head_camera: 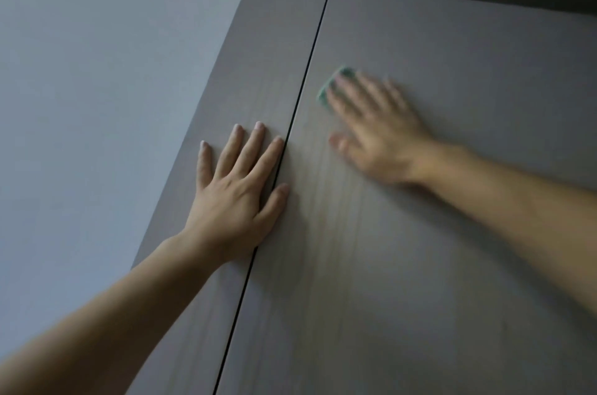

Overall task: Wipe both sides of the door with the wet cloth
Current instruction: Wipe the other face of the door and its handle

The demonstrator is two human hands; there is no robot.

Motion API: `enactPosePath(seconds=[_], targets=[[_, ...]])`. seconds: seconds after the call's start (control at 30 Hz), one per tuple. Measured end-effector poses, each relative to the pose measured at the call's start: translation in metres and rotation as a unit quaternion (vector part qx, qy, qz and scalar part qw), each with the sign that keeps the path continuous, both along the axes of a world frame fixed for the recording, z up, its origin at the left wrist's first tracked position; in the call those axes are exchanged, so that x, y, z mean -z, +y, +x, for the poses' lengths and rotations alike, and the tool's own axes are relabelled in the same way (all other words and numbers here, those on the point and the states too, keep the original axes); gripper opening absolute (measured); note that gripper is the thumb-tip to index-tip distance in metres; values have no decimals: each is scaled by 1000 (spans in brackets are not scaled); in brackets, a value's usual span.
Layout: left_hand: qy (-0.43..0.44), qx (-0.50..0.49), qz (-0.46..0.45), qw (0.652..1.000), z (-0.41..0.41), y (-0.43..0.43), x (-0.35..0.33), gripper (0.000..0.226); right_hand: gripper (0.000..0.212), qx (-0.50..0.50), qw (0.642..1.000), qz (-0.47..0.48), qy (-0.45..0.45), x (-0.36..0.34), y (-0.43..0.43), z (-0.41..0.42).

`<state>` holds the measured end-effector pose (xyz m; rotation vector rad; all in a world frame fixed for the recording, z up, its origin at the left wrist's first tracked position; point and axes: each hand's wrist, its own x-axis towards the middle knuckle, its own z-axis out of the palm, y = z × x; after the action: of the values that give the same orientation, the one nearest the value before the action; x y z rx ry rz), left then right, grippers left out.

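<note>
Pressed flat under the straight, spread fingers of the blurred right hand (378, 133): the green cloth (326, 93), only an edge showing past the fingertips. Against the door (420, 265), close by its left edge, below the top left corner. Laid flat, fingers straight, holding nothing, on the narrow panel (258, 55) across the dark gap: the left hand (235, 184), thumb over onto the door. Further left, grey wall (97, 71).

My left hand (235, 188) lies flat on the narrow panel (258, 71) left of the seam (310, 58), with the thumb reaching across it onto the door (420, 265). To the right and higher up, my right hand (378, 133) lies on the door. The cloth (329, 88) sits under its fingers (349, 97), poking out beyond them near the seam. The wall (97, 71) stands left of the panel.
</note>
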<state>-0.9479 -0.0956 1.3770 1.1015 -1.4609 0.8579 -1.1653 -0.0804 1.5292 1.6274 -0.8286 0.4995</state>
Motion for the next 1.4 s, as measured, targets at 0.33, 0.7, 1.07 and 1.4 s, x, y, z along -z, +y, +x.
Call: enactPosePath(seconds=[0.33,0.7,1.07,1.4], targets=[[33,-32,12,999,22,3,23,79,88,10,996,1,-91,-36,4,45],[30,-25,15,999,37,0,45,74,74,9,995,11,-98,-54,1,98],[34,8,-22,999,39,-2,95,67,69,27,999,4,19,-35,0,126],[19,-16,-24,999,45,-10,111,70,85,15,980,38,196,41,-5,141]])
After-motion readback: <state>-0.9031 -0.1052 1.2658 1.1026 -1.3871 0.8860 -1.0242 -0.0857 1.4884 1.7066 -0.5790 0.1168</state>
